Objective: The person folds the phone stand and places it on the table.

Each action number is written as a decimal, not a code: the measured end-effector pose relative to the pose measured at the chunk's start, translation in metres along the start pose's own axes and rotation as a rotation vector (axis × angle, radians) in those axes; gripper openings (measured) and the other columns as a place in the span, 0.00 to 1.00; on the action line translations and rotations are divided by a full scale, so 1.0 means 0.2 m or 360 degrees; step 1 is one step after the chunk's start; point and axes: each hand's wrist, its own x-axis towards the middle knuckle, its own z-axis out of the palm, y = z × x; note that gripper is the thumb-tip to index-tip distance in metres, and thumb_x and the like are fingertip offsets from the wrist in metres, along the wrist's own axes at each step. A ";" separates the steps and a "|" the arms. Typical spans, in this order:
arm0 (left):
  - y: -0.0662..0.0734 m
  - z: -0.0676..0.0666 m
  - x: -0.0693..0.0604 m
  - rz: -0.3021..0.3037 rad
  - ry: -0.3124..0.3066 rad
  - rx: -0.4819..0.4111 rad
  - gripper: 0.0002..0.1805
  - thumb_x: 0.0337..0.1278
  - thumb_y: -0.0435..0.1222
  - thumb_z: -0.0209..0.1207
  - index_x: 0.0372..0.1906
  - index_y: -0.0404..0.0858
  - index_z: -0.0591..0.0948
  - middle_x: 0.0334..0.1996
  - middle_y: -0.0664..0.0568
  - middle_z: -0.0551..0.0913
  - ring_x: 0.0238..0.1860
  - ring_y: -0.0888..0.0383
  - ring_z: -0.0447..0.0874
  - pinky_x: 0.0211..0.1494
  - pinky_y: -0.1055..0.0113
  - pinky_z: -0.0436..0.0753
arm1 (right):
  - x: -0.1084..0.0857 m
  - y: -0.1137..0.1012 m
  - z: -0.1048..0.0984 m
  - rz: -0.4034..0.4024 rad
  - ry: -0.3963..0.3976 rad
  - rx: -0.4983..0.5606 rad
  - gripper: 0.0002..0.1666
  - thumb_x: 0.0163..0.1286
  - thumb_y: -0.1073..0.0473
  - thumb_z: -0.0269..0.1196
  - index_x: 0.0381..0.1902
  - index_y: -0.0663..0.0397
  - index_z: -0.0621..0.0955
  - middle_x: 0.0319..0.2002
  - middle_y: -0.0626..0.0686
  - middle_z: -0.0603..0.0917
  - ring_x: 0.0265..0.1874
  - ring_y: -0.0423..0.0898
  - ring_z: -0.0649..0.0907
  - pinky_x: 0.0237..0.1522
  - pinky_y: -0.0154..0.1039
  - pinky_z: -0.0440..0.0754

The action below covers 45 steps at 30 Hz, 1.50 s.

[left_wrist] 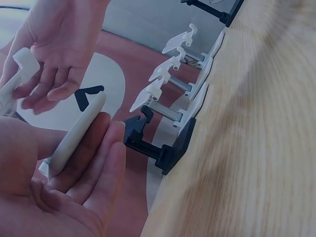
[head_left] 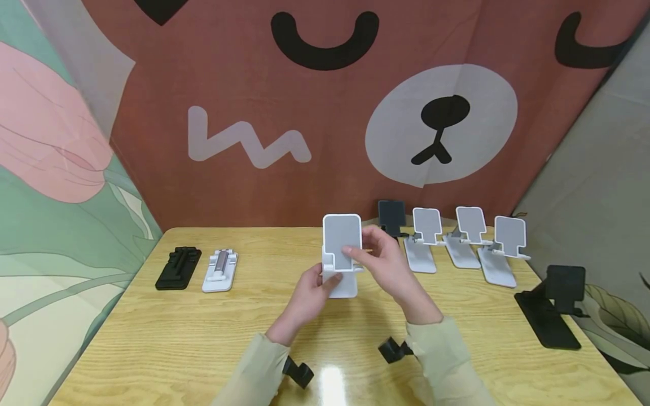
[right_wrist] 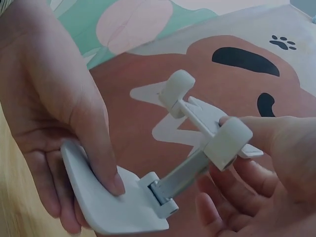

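Observation:
A white phone stand (head_left: 341, 232) with a grey pad is held up above the middle of the table, unfolded. My left hand (head_left: 307, 293) grips its base plate (right_wrist: 123, 210), with the thumb across the plate and the fingers underneath. My right hand (head_left: 393, 268) pinches the upper plate from the right side, its thumb on the grey pad and its fingers behind. In the right wrist view, a metal arm (right_wrist: 183, 173) stretches between the hinge at the base and the upper part.
Three unfolded white stands (head_left: 420, 259) and a black stand (head_left: 392, 217) line the back right. Another black stand (head_left: 548, 318) is at the right edge. Two folded stands, one black (head_left: 178, 269) and one white (head_left: 220, 272), lie at the left on the wooden table (head_left: 203, 338).

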 end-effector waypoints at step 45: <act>0.01 0.01 -0.02 -0.0006 -0.0116 -0.0094 0.22 0.75 0.33 0.55 0.62 0.19 0.72 0.51 0.33 0.84 0.49 0.44 0.86 0.49 0.57 0.86 | 0.05 0.08 -0.02 -0.0048 -0.0116 -0.0011 0.27 0.75 0.55 0.65 0.67 0.57 0.76 0.57 0.56 0.84 0.54 0.50 0.84 0.56 0.49 0.80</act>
